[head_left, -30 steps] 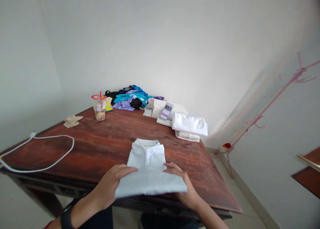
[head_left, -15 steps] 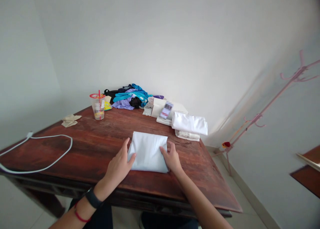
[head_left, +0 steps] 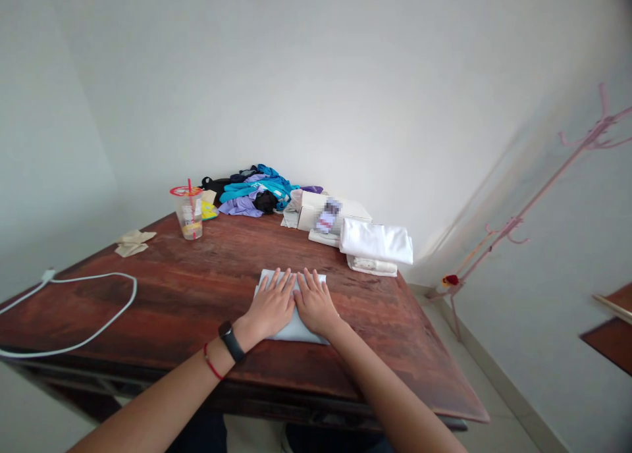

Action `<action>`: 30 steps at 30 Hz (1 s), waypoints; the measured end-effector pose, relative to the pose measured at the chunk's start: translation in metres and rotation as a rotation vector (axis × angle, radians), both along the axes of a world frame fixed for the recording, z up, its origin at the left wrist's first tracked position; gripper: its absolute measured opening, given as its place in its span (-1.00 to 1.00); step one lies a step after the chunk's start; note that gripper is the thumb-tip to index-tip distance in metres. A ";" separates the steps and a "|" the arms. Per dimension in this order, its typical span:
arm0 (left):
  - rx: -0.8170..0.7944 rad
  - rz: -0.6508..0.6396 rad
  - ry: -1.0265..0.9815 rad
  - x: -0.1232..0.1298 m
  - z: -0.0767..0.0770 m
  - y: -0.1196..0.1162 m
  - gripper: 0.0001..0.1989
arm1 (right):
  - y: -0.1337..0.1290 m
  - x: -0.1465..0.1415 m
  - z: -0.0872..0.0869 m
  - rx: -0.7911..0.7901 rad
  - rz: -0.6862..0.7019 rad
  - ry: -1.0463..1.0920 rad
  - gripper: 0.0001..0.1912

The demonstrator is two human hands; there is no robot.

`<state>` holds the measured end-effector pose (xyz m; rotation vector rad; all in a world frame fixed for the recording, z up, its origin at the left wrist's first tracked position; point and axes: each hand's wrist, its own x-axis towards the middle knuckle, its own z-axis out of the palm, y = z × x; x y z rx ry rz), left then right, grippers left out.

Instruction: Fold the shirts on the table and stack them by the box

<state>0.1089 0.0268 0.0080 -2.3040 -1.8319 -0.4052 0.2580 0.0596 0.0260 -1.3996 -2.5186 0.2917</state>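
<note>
A folded white cloth (head_left: 297, 329) lies near the front edge of the dark wooden table (head_left: 197, 295). My left hand (head_left: 272, 304) rests flat on its left half, fingers spread and pointing away from me. Flat on the right half is my right hand (head_left: 316, 304), its fingers also stretched out, with the two thumbs close together at the middle. Between and below the palms some of the cloth shows; the rest is covered by the hands.
Folded white fabric (head_left: 376, 241) is stacked at the back right, beside a white box (head_left: 311, 211). A heap of clothes (head_left: 259, 191), a plastic cup with a straw (head_left: 190, 216), crumpled tissue (head_left: 133, 242) and a white cable (head_left: 93, 273) lie further left. A pink coat rack (head_left: 538, 199) stands right.
Both hands have moved from the cloth's left and right sides onto its top, coming close together with palms flat. The view has shifted slightly.
</note>
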 end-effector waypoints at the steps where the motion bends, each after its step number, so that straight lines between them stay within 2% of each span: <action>1: -0.021 0.015 -0.008 -0.001 -0.006 0.001 -0.43 | 0.002 0.000 -0.005 -0.028 -0.009 -0.012 -0.39; 3: -0.037 0.030 -0.028 -0.002 -0.015 0.001 -0.43 | 0.003 0.000 -0.013 -0.047 -0.025 -0.024 -0.37; 6: -0.037 0.030 -0.043 -0.002 -0.018 0.001 -0.43 | 0.002 0.001 -0.018 -0.044 -0.042 -0.032 -0.37; 11: -0.080 0.026 -0.033 -0.004 -0.016 0.005 -0.43 | 0.008 -0.001 -0.021 -0.111 -0.053 -0.034 -0.35; 18: -0.167 0.025 0.051 -0.013 -0.009 0.025 -0.43 | 0.028 -0.006 -0.016 -0.198 -0.068 0.023 -0.32; 24: -0.150 0.011 0.102 -0.016 -0.008 0.026 -0.43 | 0.027 -0.007 -0.018 -0.150 -0.077 0.048 -0.31; 30: -0.199 0.007 0.112 -0.016 -0.005 0.029 -0.42 | 0.029 -0.006 -0.017 -0.178 -0.075 0.058 -0.32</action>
